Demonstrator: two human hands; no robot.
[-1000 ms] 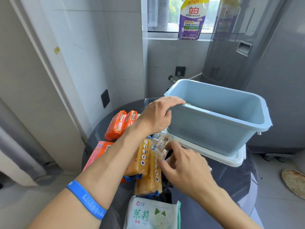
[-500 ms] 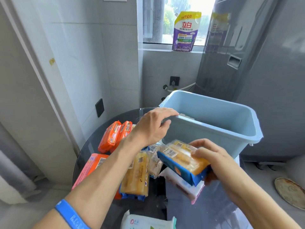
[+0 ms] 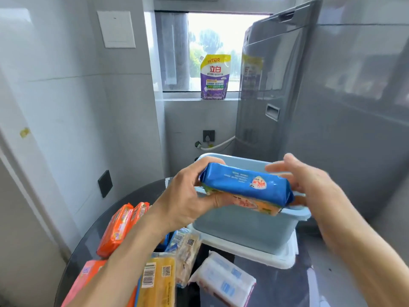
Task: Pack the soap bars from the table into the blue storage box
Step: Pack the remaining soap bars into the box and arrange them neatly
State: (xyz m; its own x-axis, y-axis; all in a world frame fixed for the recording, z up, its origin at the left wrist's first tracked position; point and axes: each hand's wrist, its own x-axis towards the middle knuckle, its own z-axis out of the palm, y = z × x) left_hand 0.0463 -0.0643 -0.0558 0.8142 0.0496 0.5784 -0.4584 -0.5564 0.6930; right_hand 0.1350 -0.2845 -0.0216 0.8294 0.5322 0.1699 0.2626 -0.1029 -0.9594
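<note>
Mid-frame, left hand (image 3: 188,196) grips the soap pack (image 3: 245,185) over the box (image 3: 243,231); right hand (image 3: 309,182) open beside it; lower it flat inside before letting go.

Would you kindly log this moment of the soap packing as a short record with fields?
held item: blue soap pack, above the box's near rim
left hand: grips the pack's left end
right hand: at the pack's right end, fingers spread; contact unclear
blue box: open, on a white lid
inside of box: hidden
on table: orange soap packs, yellow soap bar, white packet
window sill: detergent pouch
</note>
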